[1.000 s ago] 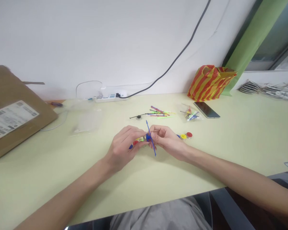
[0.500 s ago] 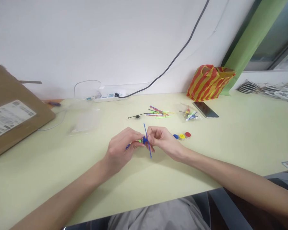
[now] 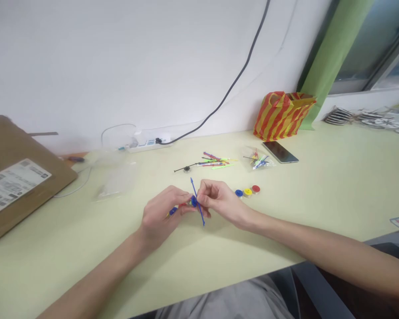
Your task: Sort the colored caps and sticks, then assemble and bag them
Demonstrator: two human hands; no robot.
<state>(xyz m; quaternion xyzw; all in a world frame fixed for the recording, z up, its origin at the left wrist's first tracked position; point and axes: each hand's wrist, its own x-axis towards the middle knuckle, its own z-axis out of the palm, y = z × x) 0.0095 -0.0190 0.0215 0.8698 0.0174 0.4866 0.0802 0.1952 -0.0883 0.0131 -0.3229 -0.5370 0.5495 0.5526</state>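
Note:
My left hand (image 3: 162,212) is closed, with thumb and fingers pinching a small blue round disc (image 3: 193,201). Red, green, blue and yellow bits show behind and below those fingers, partly hidden. At the disc's right side stands a thin blue arrow-shaped pointer (image 3: 201,216), tilted, its ends sticking out above and below the fingers. The thumb and forefinger of my right hand (image 3: 221,201) close on its middle. Whether the pointer is joined to the disc I cannot tell. Just right of this hand sit a blue disc (image 3: 239,193), a yellow disc (image 3: 248,192) and a red disc (image 3: 256,189).
Behind my hands lie a pile of coloured pointers (image 3: 216,161), a black disc with a pointer (image 3: 186,169) and a clear bag of parts (image 3: 261,163). Around them are a phone (image 3: 280,152), a striped bag (image 3: 279,119), a power strip (image 3: 148,145) and a cardboard box (image 3: 26,177).
The camera view has turned slightly, shifting the scene. Both hands stay together at the disc and pointer, and the disc's blue face now shows more roundly toward me.

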